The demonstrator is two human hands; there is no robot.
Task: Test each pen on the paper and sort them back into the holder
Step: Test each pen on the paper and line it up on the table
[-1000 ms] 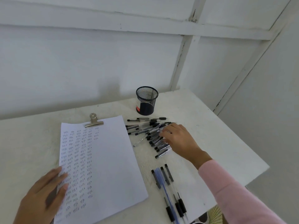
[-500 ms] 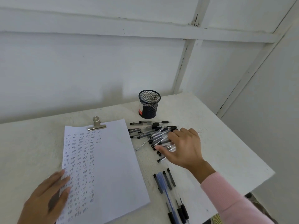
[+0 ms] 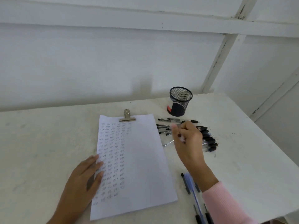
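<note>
Head – mesh holder (image 3: pixel 180 101), pens (image 3: pixel 208 140) outside

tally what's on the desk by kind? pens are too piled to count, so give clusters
Mesh holder: 1
Paper sheet: 1
Binder clip: 1
Pen clusters: 2, the pile beside the holder and the near group
Pen held in the right hand: 1, blurred
Total: 6

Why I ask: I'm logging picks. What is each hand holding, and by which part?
Right hand pinches a clear pen, seemingly mid-barrel; blur hides exactly where. Left hand lies flat on paper, holding nothing.
</note>
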